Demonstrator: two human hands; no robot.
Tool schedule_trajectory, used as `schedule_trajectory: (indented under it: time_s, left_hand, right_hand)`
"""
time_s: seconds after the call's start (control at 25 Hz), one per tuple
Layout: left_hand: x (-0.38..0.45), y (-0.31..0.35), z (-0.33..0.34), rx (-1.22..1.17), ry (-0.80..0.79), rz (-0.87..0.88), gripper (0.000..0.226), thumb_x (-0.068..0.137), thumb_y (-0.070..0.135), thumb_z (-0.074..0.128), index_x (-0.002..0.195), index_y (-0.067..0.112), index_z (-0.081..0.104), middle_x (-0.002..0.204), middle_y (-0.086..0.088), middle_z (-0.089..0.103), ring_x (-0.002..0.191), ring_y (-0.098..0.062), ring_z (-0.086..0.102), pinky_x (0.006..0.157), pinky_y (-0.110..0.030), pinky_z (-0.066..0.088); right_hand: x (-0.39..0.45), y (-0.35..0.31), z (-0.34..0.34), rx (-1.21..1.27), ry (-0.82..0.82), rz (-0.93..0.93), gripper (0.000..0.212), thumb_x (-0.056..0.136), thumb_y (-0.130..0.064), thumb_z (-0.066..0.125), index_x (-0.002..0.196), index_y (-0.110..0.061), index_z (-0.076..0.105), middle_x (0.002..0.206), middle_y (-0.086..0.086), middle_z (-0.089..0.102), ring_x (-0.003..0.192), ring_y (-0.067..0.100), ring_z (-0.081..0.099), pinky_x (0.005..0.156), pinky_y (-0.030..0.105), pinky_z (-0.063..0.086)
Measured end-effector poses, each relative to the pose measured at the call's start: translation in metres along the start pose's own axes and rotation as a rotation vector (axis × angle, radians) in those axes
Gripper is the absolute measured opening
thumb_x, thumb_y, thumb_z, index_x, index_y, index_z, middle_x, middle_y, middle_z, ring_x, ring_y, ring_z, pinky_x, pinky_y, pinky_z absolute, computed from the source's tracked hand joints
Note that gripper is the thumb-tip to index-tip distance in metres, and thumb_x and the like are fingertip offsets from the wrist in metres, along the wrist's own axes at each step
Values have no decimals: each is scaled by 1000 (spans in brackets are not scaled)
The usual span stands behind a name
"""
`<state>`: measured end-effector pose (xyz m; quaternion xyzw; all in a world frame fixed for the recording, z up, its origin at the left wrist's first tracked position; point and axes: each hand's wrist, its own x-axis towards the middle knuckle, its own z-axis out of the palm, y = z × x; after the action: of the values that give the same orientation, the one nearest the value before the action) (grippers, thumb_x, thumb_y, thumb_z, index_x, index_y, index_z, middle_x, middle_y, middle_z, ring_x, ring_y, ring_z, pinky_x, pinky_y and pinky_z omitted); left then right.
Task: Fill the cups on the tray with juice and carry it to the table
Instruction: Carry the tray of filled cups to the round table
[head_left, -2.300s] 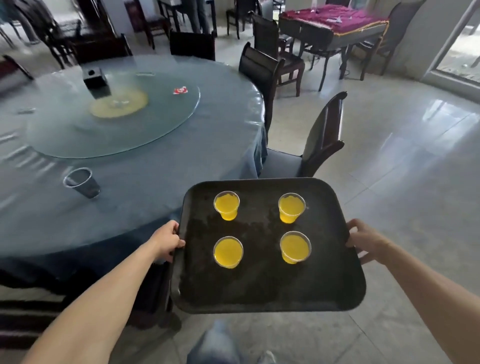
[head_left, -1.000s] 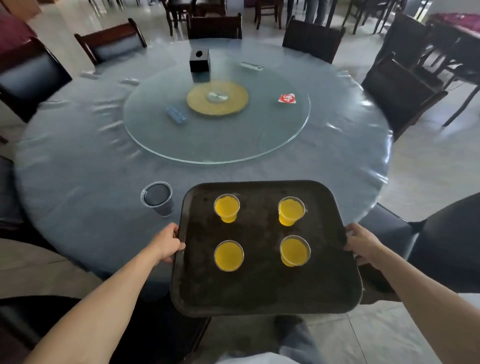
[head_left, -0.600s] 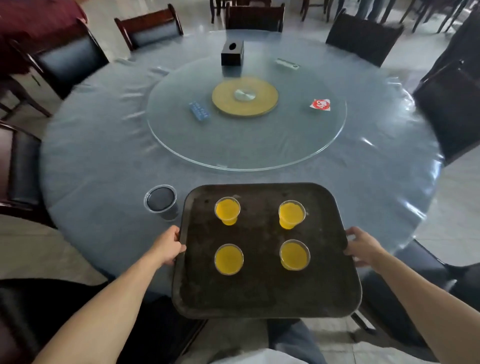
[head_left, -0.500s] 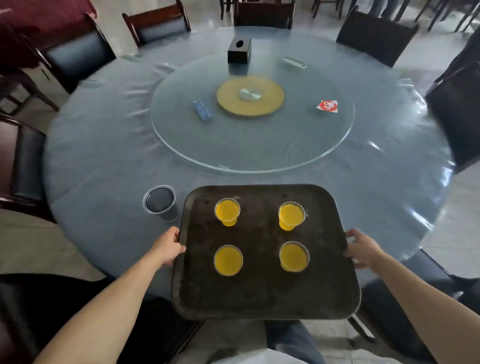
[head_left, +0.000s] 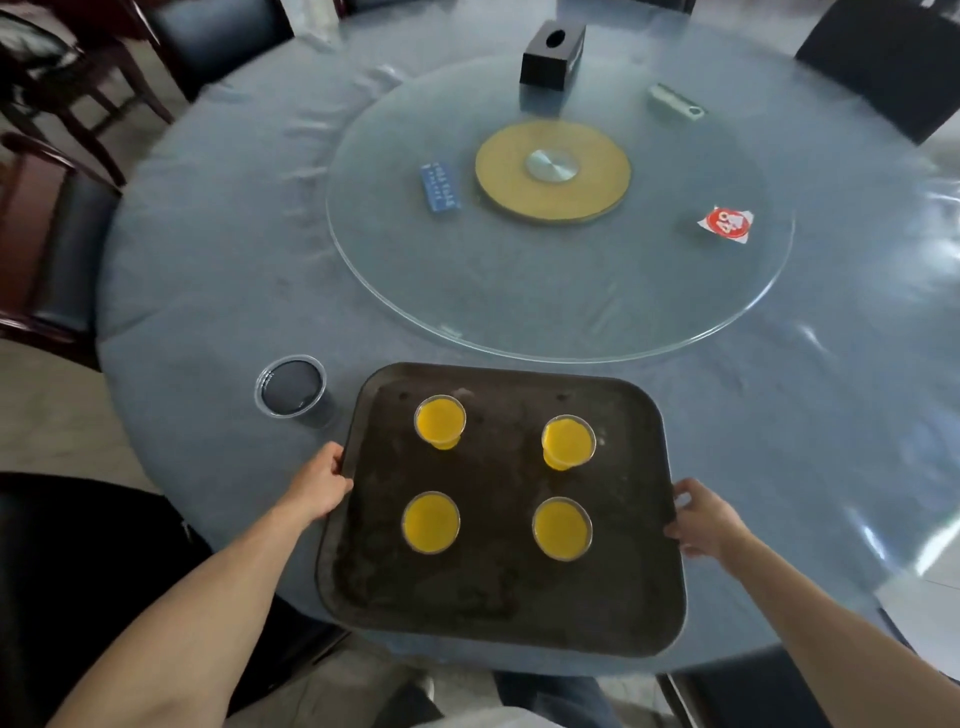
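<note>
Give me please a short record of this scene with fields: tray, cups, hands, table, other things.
tray: black tray, over the near table edge; resting or not, cannot tell
cups: four juice cups, two rows of two, all filled
hands: left hand grips left rim, right hand grips right rim
table: round table with glass turntable
other things: dark cup left of tray; black box on turntable

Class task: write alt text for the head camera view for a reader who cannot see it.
Two bare hands, left hand and right hand, grip the sides of a dark tray carrying four cups of orange juice over a round blue table. An empty cup stands beside it.
</note>
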<state>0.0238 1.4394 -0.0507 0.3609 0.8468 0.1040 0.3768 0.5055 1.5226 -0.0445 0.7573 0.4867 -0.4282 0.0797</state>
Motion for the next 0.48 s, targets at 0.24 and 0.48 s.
schedule_trajectory:
  time_s: [0.24,0.48]
  left_hand:
    - [-3,1,2,27,21,4,26,88,4,63,112,10,55,106,-10,65,104,-33,61,86,-38,45]
    - [-12,-2,3,22,84,20,35,90,8,63,124,8,55,116,-14,65,108,-34,60,88,-37,44]
  right_hand:
    - [11,-2,-6,-62,-104,-12,43,89,5,66,124,-13,49,94,14,61,75,27,61,66,38,58]
    - [13,-7,-20,-88,-188,-8,40,90,-2,69,125,-12,52,98,14,66,72,25,64,53,29,50]
